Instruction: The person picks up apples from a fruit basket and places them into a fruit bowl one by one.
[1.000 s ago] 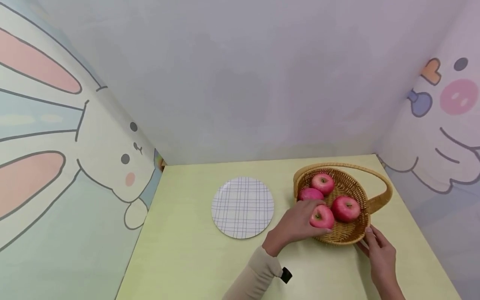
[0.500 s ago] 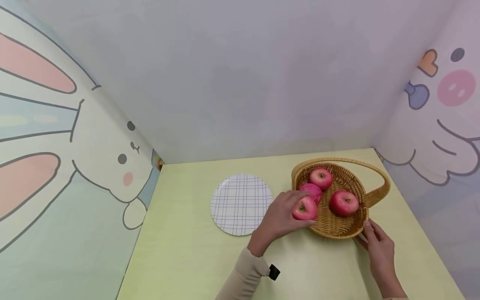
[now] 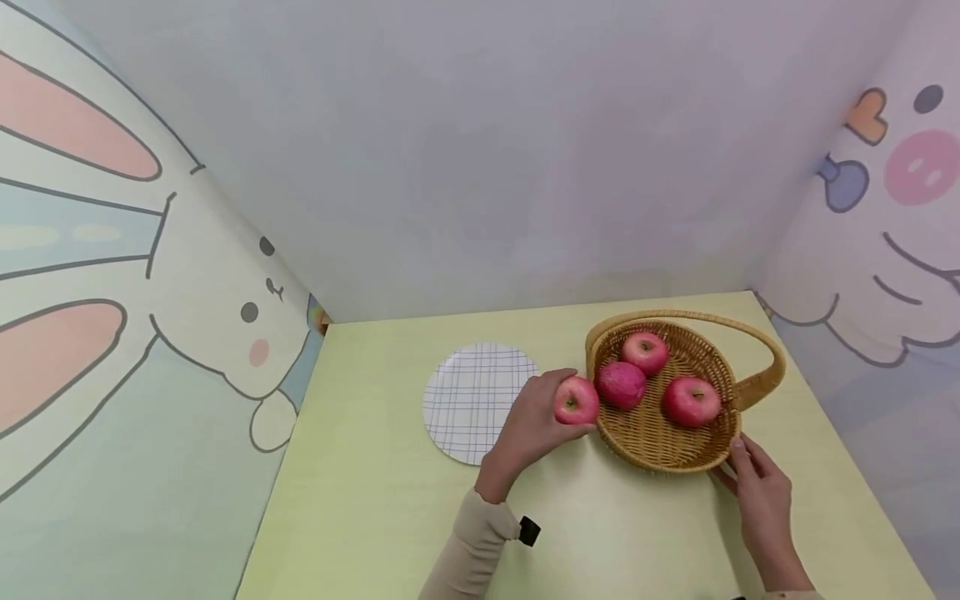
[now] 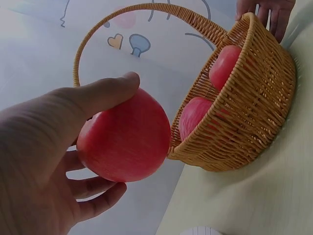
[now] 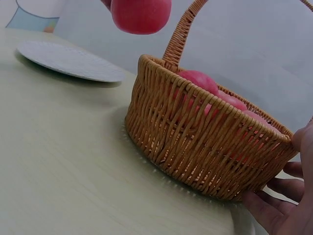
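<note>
My left hand holds a red apple between thumb and fingers, in the air just left of the wicker basket. Its thumb lies over the apple's upper side in the left wrist view. Inside the basket are two red apples, one at the back and one at the right. A darker pink fruit sits at the basket's left; its kind is unclear. My right hand grips the basket's front right side, thumb at the rim and fingers low against the wall.
A round white plate with a blue grid pattern lies left of the basket, partly hidden by my left hand. The basket's tall handle arches toward the back. Walls with cartoon animals enclose the pale table.
My left hand has lifted the apple out of the basket and moved it left toward the plate, uncovering the pink fruit. My right hand stays on the basket.
</note>
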